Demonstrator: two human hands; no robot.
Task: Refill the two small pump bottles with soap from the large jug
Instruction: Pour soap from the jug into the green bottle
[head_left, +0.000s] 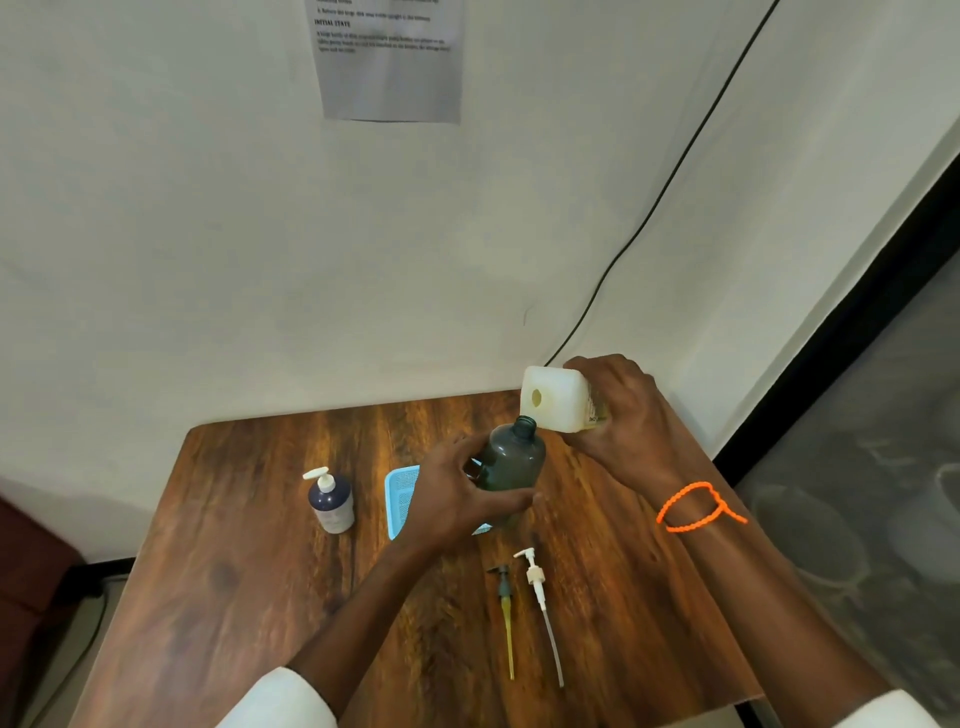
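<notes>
My left hand (457, 499) grips a dark green bottle (511, 462) with its pump off and its neck open, held above the table. My right hand (618, 415) holds the large white jug (556, 400) tipped on its side, its mouth right at the green bottle's neck. A dark blue bottle (332, 501) with a white pump stands upright at the left. Two removed pumps lie on the table in front: a dark green one (506, 613) with a yellowish tube and a white one (540, 597) with a clear tube.
A light blue plastic basket (400, 499) lies under my left hand. The wooden table (234, 571) stands against a white wall, with a black cable (649, 208) running down the wall. An orange beaded band (696, 506) is on my right wrist.
</notes>
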